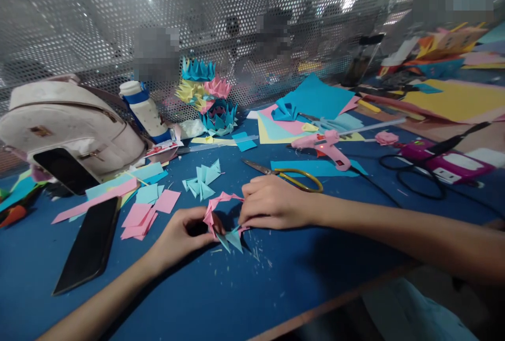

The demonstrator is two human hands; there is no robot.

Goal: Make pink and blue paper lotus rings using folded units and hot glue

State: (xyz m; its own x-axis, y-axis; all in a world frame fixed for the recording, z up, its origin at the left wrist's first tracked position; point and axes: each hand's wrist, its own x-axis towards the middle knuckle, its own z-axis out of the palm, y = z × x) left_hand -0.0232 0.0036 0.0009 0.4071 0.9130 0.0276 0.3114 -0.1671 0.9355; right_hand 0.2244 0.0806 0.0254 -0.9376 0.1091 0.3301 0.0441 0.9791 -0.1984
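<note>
A ring of folded paper (pixel 212 210), pink with light-blue pointed pieces at its near side, is held low over the blue table. My left hand (pixel 188 233) grips its left side between thumb and fingers. At the right side of the ring, my right hand (pixel 272 202) pinches the paper, its fingertips partly hidden. Just beyond the ring lies a loose heap of light-blue folded pieces (pixel 202 179). Scissors with yellow handles (pixel 302 179) rest right behind my right hand. Pink paper squares (pixel 139 219) are piled to the left of my left hand.
A pink glue gun (pixel 325 146) with its cord lies behind my right forearm, near a purple power strip (pixel 442 161). Finished paper flowers (pixel 219 116) are stacked at the back. Two phones, one a black phone (pixel 90 246), a white backpack (pixel 67 120) and a bottle (pixel 144 109) occupy the left.
</note>
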